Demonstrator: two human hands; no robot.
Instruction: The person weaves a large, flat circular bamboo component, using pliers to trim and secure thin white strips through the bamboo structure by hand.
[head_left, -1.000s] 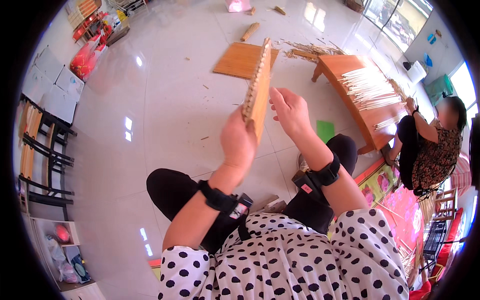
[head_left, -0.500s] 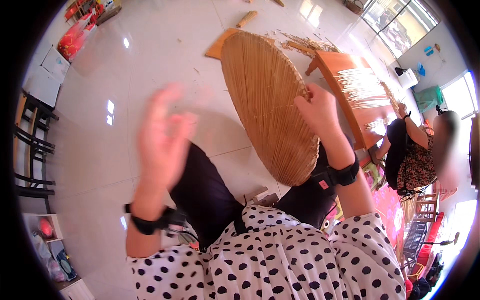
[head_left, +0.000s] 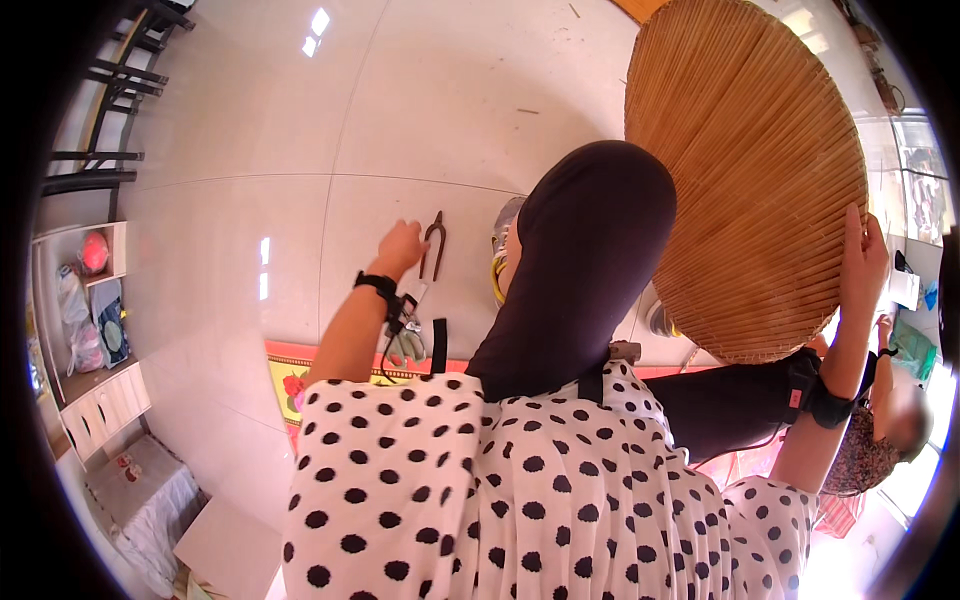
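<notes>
Left hand [head_left: 402, 247] now reaching down just beside dark pliers [head_left: 431, 240] on floor [head_left: 400, 100]; cannot tell whether fingers are closing. Right hand [head_left: 864, 265] clamping fingers on rim of slatted disc [head_left: 755, 190], now sitting right of raised knee [head_left: 605, 195], apparently freeing left hand for pliers.

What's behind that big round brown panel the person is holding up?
Past the upper-left edge of the panel, a bit of an orange board shows; at its lower left, part of a shoe peeks out. Whatever lies behind its middle is covered.
</notes>
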